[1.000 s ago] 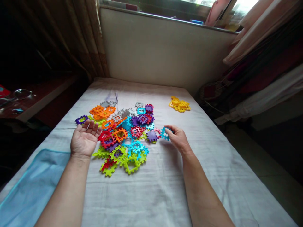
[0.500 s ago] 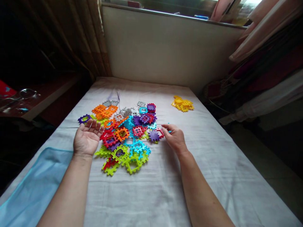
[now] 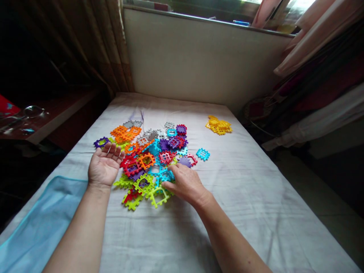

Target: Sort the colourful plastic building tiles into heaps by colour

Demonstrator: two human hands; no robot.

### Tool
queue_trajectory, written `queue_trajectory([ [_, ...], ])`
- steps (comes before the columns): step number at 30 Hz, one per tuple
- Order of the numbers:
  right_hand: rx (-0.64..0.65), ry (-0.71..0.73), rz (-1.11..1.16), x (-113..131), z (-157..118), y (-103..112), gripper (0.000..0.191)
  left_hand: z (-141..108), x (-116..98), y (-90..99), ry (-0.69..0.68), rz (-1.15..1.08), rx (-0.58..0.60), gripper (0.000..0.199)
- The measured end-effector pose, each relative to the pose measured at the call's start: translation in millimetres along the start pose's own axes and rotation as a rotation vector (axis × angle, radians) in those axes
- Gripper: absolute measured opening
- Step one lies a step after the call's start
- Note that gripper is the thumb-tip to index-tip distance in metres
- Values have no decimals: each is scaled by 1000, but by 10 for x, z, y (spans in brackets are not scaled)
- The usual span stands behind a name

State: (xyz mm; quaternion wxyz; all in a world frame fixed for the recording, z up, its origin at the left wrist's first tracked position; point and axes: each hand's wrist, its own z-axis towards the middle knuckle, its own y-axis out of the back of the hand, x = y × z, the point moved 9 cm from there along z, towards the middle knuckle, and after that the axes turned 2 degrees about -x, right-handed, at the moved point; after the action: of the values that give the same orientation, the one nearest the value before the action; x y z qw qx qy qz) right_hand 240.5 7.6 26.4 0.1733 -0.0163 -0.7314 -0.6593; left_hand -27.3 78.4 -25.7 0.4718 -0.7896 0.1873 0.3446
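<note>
A mixed heap of plastic interlocking building tiles with toothed edges lies on the bed, in orange, red, purple, grey, cyan and lime. At its left edge my left hand rests palm up, fingers loosely spread and holding nothing. My right hand reaches over the heap's right side, thumb and forefinger apart, by the cyan tiles and a lime tile. Its other fingertips are hidden. Apart from the heap, a single cyan tile lies to the right, beyond a purple tile.
Several yellow tiles form a separate group at the far right of the bed. A light blue cloth lies at the left edge of the pale sheet. Past the bed stand a wall and a brown curtain.
My right hand has left the single cyan tile on the right and moved left and nearer, over the heap. That tile now shows fully. The left hand has stayed in place.
</note>
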Motion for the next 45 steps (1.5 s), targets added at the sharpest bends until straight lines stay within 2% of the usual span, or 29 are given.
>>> queue_trajectory([
  [3, -15, 29, 93, -72, 2, 105, 36, 5, 3, -1, -2, 5, 5, 20],
  [5, -56, 23, 182, -231, 18, 214, 35, 6, 2, 2, -6, 3, 3, 19],
  [7, -145, -44, 251, -531, 48, 327, 36, 5, -2, -3, -12, 2, 7, 18],
  [10, -382, -267, 241, -1183, 51, 446, 43, -7, -5, -19, -10, 3, 7, 17],
  [12, -507, -380, 188, -1547, 28, 433, 46, -20, -5, -28, -4, -5, -5, 18],
  [14, -569, -426, 155, -1772, 21, 358, 46, -32, -7, -38, -1, -12, -16, 19],
  [18, -585, -454, 91, -1890, 17, 226, 45, -44, -8, -43, -1, -12, -30, 25],
  [25, -547, -475, 51, -1814, -14, 208, 40, -36, -4, -28, 4, -19, -19, 23],
  [28, -599, -426, 88, -1740, -5, 296, 35, -33, -3, -28, 11, -33, -22, 23],
  [31, -597, -304, 210, -1520, 56, 366, 25, -36, 2, -33, 17, -42, -24, 25],
  [33, -465, -163, 338, -1246, 138, 322, 20, -40, 5, -41, 16, -43, -17, 25],
  [35, -264, -7, 414, -891, 181, 225, 17, -43, 3, -45, 10, -44, -12, 26],
  [38, -39, 198, 377, -392, 117, 118, 22, -48, 2, -44, 8, -45, -9, 26],
  [41, 67, 354, 299, -56, 21, 53, 38, -51, 4, -42, 11, -45, -10, 28],
  [45, 114, 410, 209, 94, -1, -44, 42, -44, 5, -31, 6, -45, -13, 24],
])
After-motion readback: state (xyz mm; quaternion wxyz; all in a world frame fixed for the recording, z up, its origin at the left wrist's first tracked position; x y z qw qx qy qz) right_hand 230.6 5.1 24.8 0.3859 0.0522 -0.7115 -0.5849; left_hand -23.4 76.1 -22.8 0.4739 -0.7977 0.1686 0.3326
